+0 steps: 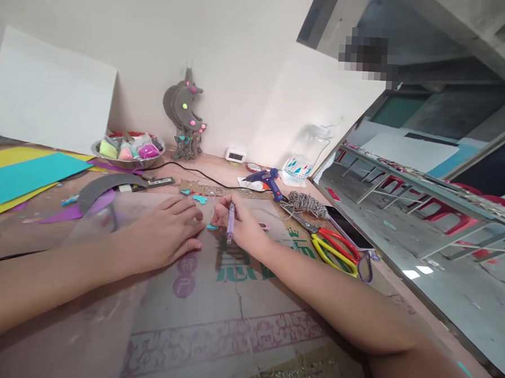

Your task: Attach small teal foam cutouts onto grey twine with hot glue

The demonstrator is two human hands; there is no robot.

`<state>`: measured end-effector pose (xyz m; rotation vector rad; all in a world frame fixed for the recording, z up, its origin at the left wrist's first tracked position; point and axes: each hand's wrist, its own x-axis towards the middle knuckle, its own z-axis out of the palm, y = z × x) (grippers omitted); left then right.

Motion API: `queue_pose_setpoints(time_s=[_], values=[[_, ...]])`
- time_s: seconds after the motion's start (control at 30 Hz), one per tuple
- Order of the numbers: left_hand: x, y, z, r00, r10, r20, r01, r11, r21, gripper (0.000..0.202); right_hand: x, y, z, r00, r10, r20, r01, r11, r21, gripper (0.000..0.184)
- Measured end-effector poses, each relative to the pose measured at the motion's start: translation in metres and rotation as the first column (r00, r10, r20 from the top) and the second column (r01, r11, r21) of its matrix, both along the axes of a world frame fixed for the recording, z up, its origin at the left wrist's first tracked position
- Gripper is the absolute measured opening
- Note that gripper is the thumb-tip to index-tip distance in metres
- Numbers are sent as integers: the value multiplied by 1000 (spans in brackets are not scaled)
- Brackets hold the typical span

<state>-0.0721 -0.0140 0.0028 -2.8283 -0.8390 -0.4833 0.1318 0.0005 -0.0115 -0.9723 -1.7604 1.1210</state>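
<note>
My right hand (247,229) is closed round a slim purple pen (230,226), which stands nearly upright in its grip. Just left of its fingers lies a small teal cut-out piece (212,227), partly hidden by the hand. My left hand (168,232) rests palm down beside it, fingers stretched out and holding nothing. Beyond both hands sits another teal cut-out (200,199) with a lobed outline. A clear plastic sheet over printed cardboard (186,326) lies under my hands.
Scissors (336,251), a phone (350,228), grey yarn (305,204) and a blue glue gun (266,181) lie to the right. A metal bowl of bagged clay (127,159), coloured sheets (33,177), a utility knife (157,183) and a moon ornament (186,115) stand left and behind.
</note>
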Motion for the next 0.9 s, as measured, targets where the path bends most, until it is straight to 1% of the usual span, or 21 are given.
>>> queue_pose_setpoints(time_s=[0.07, 0.1, 0.17, 0.23, 0.27, 0.33, 0.4, 0.53, 0.63, 0.73, 0.83, 0.9], values=[[-2, 0, 4, 997, -72, 9, 72, 992, -104, 28, 0, 0, 1, 1000, -10, -18, 10, 1000, -14, 30], [-3, 0, 6, 996, -81, 32, 84, 988, -132, 28, 0, 0, 1, 1000, -16, -24, 15, 1000, -18, 31], [-4, 1, 9, 994, -84, 67, 92, 987, -132, 26, -1, -1, 3, 999, -27, -32, 26, 999, -28, 33], [-6, 2, 12, 988, -131, 80, 142, 978, -154, 26, -2, -1, 4, 998, -31, -52, 29, 999, -43, 34], [-6, 2, 13, 986, -132, 99, 147, 976, -162, 28, -2, -2, 5, 997, -29, -69, 26, 998, -51, 34], [-7, 3, 14, 985, -76, 153, 97, 986, -136, 35, -3, -2, 6, 994, -26, -104, 19, 998, -63, 34], [-7, 4, 12, 987, -21, 160, 34, 996, -84, 32, -2, -2, 6, 993, -24, -118, 16, 997, -71, 33], [-6, 5, 3, 999, -50, 16, 51, 997, -57, 30, -2, -5, 10, 993, -40, -108, 29, 994, -108, 33], [-6, 5, -2, 999, -45, -3, 45, 998, -35, 31, -3, -9, 13, 993, -40, -114, 23, 988, -152, 30], [-6, 5, -3, 999, -38, 1, 38, 999, -24, 31, -4, -12, 15, 994, -45, -103, 26, 984, -174, 27], [-6, 5, -1, 999, -39, -13, 38, 999, -29, 32, -3, -12, 16, 994, -26, -106, 10, 988, -151, 25], [-5, 5, 0, 999, -37, -25, 36, 999, -36, 33, -1, -10, 16, 996, 5, -86, -14, 995, -99, 27]])
